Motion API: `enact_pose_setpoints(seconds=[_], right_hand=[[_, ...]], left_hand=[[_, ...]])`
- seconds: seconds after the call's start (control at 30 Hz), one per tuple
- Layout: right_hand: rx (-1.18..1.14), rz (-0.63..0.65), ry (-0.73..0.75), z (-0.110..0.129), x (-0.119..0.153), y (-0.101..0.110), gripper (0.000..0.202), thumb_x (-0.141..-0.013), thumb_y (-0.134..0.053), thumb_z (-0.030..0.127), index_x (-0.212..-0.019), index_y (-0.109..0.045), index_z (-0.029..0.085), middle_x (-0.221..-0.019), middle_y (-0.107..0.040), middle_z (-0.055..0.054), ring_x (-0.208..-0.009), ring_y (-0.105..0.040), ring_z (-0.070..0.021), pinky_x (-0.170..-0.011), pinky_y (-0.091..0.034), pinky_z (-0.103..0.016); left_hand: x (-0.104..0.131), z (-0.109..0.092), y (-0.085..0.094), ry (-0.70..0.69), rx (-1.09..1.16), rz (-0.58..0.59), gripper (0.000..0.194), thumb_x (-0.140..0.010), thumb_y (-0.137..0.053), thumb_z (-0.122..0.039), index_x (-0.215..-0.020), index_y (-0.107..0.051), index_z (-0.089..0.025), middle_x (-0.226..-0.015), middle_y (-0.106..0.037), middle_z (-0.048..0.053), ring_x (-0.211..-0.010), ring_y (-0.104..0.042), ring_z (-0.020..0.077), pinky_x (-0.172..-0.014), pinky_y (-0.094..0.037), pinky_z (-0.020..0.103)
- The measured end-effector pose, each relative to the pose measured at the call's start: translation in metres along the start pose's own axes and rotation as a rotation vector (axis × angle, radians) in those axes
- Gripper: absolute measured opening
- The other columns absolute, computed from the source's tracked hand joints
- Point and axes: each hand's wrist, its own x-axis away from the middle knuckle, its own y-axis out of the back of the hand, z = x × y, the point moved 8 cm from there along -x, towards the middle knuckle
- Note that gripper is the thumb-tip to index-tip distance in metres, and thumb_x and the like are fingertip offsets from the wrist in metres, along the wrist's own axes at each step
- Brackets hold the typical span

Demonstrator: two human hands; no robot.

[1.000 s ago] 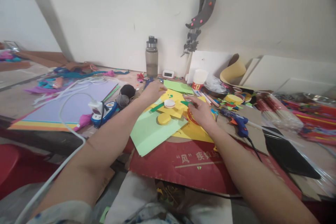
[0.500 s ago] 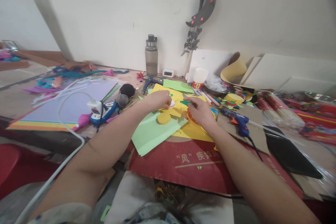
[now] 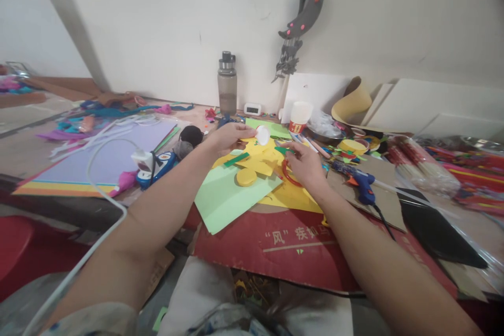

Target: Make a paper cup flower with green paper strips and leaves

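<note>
My left hand pinches the edge of a small white round piece, raised over the yellow paper. Between the fingertips of my right hand is a green paper piece. Under that hand lies a red ring, partly hidden by it. Below and between the hands, a yellow disc rests on a light green sheet. A dark green strip lies near my left hand, on the papers.
A blue glue gun lies at the right on cardboard. Behind the papers stand a grey water bottle, a small white clock and a paper cup. At the left are a power strip with a white cable and lilac sheets.
My left hand has risen and moved slightly left, lifting the white round piece away from the papers. The dark green strip has come into sight. My right hand stays nearly in place.
</note>
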Motion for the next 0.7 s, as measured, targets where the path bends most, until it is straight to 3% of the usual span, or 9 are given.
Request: enact_pose_setpoints(seconds=[0.13,0.2,0.27,0.37,0.47,0.53,0.7], right_hand=[[0.006,-0.014,-0.026,-0.001,0.000,0.002,0.031,-0.080,-0.051,0.027,-0.099,-0.074,0.019,-0.084,-0.070,-0.008,-0.082,-0.062,-0.0236,-0.074,-0.047,-0.036],[0.011,-0.025,-0.028,-0.001,0.000,0.003,0.031,-0.080,-0.051,0.026,-0.098,-0.075,0.019,-0.083,-0.071,-0.007,-0.080,-0.062,-0.0232,-0.075,-0.047,-0.037],[0.017,-0.029,-0.026,-0.001,0.000,0.003,0.030,-0.079,-0.051,0.026,-0.097,-0.075,0.019,-0.083,-0.071,-0.007,-0.078,-0.061,-0.0229,-0.075,-0.046,-0.037],[0.021,-0.036,-0.024,-0.001,0.000,0.004,0.030,-0.079,-0.051,0.025,-0.096,-0.075,0.020,-0.082,-0.071,-0.006,-0.076,-0.061,-0.0224,-0.075,-0.047,-0.037],[0.013,-0.039,-0.029,-0.002,0.000,0.004,0.029,-0.078,-0.052,0.026,-0.095,-0.075,0.020,-0.082,-0.070,-0.006,-0.074,-0.060,-0.0218,-0.073,-0.046,-0.036],[-0.007,-0.033,-0.046,-0.005,-0.001,0.003,0.029,-0.078,-0.053,0.027,-0.097,-0.074,0.020,-0.081,-0.070,-0.006,-0.072,-0.059,-0.0212,-0.072,-0.046,-0.036],[-0.109,0.012,-0.101,-0.014,-0.001,-0.005,0.026,-0.077,-0.056,0.033,-0.096,-0.069,0.021,-0.073,-0.065,-0.002,-0.067,-0.057,-0.0191,-0.066,-0.044,-0.033]], left_hand=[[0.004,-0.017,-0.012,-0.246,-0.556,-0.082,0.019,-0.084,-0.064,-0.032,-0.083,-0.073,-0.016,-0.092,-0.067,0.008,-0.090,-0.061,0.0192,-0.084,-0.048,0.032],[0.007,-0.020,-0.029,-0.335,-0.793,0.021,0.021,-0.086,-0.059,-0.031,-0.086,-0.075,-0.017,-0.097,-0.066,0.009,-0.095,-0.061,0.0214,-0.088,-0.046,0.033],[0.009,-0.015,-0.041,-0.350,-0.887,0.145,0.024,-0.087,-0.057,-0.032,-0.093,-0.075,-0.018,-0.099,-0.066,0.010,-0.096,-0.062,0.0222,-0.088,-0.046,0.032],[0.009,-0.011,-0.044,-0.323,-0.846,0.219,0.028,-0.086,-0.058,-0.029,-0.108,-0.072,-0.019,-0.109,-0.068,0.009,-0.106,-0.062,0.0233,-0.095,-0.044,0.033],[0.007,-0.009,-0.036,-0.274,-0.718,0.178,0.039,-0.082,-0.061,-0.024,-0.121,-0.065,-0.020,-0.117,-0.068,0.008,-0.111,-0.061,0.0226,-0.099,-0.044,0.033],[0.003,-0.004,-0.027,-0.190,-0.612,0.109,0.042,-0.080,-0.063,-0.021,-0.121,-0.062,-0.018,-0.106,-0.070,0.007,-0.098,-0.064,0.0206,-0.089,-0.049,0.033],[-0.007,0.019,-0.012,0.008,-0.183,-0.064,0.020,-0.081,-0.062,-0.015,-0.101,-0.060,-0.015,-0.074,-0.062,0.001,-0.064,-0.061,0.0123,-0.063,-0.052,0.027]])
